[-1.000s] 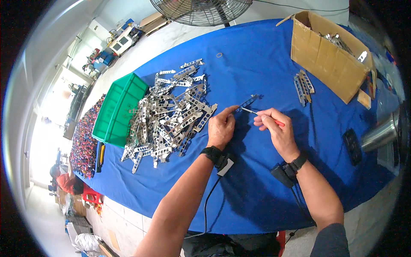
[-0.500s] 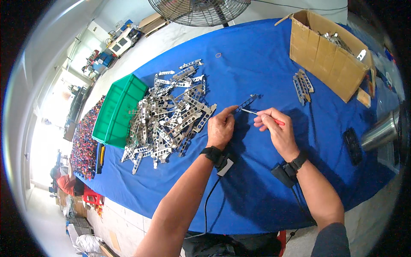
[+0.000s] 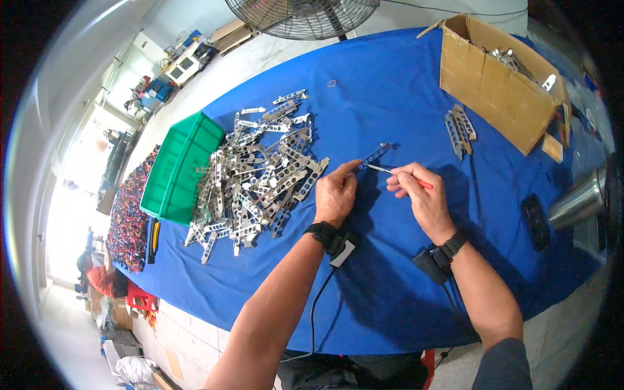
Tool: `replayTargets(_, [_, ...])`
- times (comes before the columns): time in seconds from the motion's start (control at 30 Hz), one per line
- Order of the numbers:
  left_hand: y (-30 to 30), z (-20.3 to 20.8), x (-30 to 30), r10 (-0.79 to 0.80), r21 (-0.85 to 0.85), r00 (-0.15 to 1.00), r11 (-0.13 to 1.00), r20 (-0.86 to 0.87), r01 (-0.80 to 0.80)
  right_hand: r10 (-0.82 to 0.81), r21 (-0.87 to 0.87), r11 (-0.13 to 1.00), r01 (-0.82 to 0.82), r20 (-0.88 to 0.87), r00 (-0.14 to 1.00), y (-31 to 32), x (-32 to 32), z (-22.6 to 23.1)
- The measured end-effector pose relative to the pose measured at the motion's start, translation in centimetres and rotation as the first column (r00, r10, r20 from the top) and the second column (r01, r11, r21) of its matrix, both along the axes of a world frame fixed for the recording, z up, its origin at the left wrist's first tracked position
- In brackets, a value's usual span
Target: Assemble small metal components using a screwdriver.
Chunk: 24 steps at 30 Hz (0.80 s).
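My left hand [image 3: 335, 195] pinches the near end of a perforated metal strip [image 3: 377, 155], which points away to the right over the blue cloth. In my right hand [image 3: 421, 195] is a thin tool [image 3: 380, 169] with a red handle and a slender pale shaft. Its tip meets the strip close to my left fingertips; whether it sits in a hole is too small to tell. Left of my left hand lies a big loose heap of similar metal strips [image 3: 260, 179]. A few more strips [image 3: 460, 132] lie side by side to the right, beyond my right hand.
A green plastic bin [image 3: 170, 185] lies tipped toward the heap. At the back right stands an open cardboard box [image 3: 491, 84] holding metal strips. A black object [image 3: 535, 221] and a metal cylinder [image 3: 577, 200] are at the right edge. A fan [image 3: 302, 16] stands behind the blue-covered table [image 3: 383, 71].
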<state>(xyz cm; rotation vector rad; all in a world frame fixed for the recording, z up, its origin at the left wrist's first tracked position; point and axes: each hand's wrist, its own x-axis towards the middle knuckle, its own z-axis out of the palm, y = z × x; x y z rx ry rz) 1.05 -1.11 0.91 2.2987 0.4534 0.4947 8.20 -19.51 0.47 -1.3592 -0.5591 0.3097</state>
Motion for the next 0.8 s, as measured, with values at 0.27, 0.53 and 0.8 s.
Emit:
replayTargets(0.27, [0.42,-0.56,0.03,-0.004,-0.001,0.999,1.0,0.046,0.004,0.011,0.019,1.0,-0.011,0.015,1.0,0.22,-0.21,0.33])
replayTargets(0.53, [0.42,-0.52,0.04,-0.002,0.004,1.0,1.0,0.029,0.002,0.007,0.016,1.0,-0.007,0.007,1.0,0.12,-0.14,0.16])
replayTargets(0.8, [0.55,-0.86,-0.03,-0.017,0.013,0.995,1.0,0.101,0.016,-0.019,0.057,0.998,0.019,-0.006,1.0,0.62,-0.38,0.21])
